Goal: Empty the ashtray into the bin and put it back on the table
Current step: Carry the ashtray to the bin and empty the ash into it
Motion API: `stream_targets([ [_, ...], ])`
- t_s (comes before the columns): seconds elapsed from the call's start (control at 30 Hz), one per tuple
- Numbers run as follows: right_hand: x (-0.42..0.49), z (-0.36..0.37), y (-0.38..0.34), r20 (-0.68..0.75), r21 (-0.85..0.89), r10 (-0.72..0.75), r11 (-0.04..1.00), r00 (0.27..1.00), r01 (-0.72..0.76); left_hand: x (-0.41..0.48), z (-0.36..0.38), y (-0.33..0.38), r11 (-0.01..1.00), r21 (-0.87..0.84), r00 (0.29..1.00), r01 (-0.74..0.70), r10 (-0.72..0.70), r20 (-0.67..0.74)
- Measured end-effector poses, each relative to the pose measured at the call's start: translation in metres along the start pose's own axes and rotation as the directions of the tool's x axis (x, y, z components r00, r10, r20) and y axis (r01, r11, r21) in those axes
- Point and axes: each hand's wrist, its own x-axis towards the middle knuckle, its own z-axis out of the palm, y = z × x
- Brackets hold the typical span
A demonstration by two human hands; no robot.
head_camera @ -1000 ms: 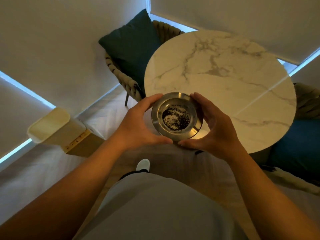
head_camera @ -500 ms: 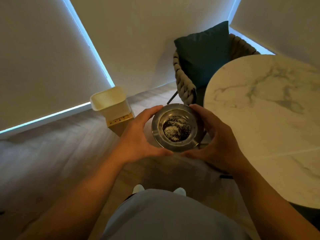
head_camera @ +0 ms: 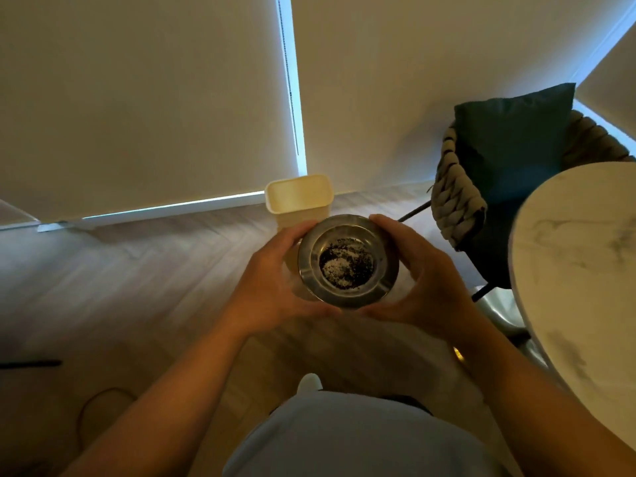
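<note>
The marble table [head_camera: 571, 256] fills the 3 o'clock edge of the view, with a woven chair [head_camera: 457, 201] carrying a dark teal cushion [head_camera: 512, 132] behind it at 2 o'clock. Pale roller blinds [head_camera: 137, 98] cover the wall from 9 to 1 o'clock, above a wood floor [head_camera: 120, 270]. A cream, open-topped bin [head_camera: 298, 194] stands on the floor against the blinds at 12 o'clock, its lower part hidden behind the hands.

The steel ashtray [head_camera: 347, 261] sits dead centre, held level in mid-air with dark ash and a pale patch in its bowl. The left hand [head_camera: 272, 287] curls around its 9 o'clock side and the right hand [head_camera: 430, 280] around its 3 o'clock side — both hands are closed on the rim, index fingers arching over the far edge and thumbs meeting under the near edge at 6 o'clock. The ashtray appears in front of the bin rather than over its mouth.

The main risk, as I judge it, is tipping too soon — ash would scatter on the floor short of the bin. The rim is smooth metal and pinched only at its edges, so a loosened grip during the tilt could drop the whole dish in. A quick flip could also puff fine ash past the narrow opening.
</note>
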Motion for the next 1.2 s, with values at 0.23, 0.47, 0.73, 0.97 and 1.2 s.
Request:
stream_targets([
  [0.23,0.036,0.036,-0.019,0.023,0.050,-0.042,0.998,0.999,0.040,0.003,-0.044,-0.027,0.996,0.066,0.998,0.062,-0.060,-0.034],
  [0.47,0.078,0.039,-0.013,0.052,0.102,-0.025,0.995,0.998,0.019,0.033,-0.060,-0.038,0.993,0.065,0.995,0.096,-0.094,-0.034],
  [0.73,0.130,0.023,0.011,0.078,0.125,-0.055,0.991,0.995,0.045,0.083,-0.063,-0.047,0.994,0.019,0.993,0.106,-0.105,-0.045],
  [0.97,0.199,-0.003,0.033,0.106,0.130,-0.059,0.991,0.993,0.045,0.151,-0.065,-0.053,0.996,0.001,0.990,0.087,-0.087,-0.111],
  [1.2,0.253,-0.019,0.061,0.187,0.096,-0.100,0.992,0.977,0.084,0.198,-0.061,-0.067,0.991,0.015,0.978,0.136,-0.132,-0.162],
])
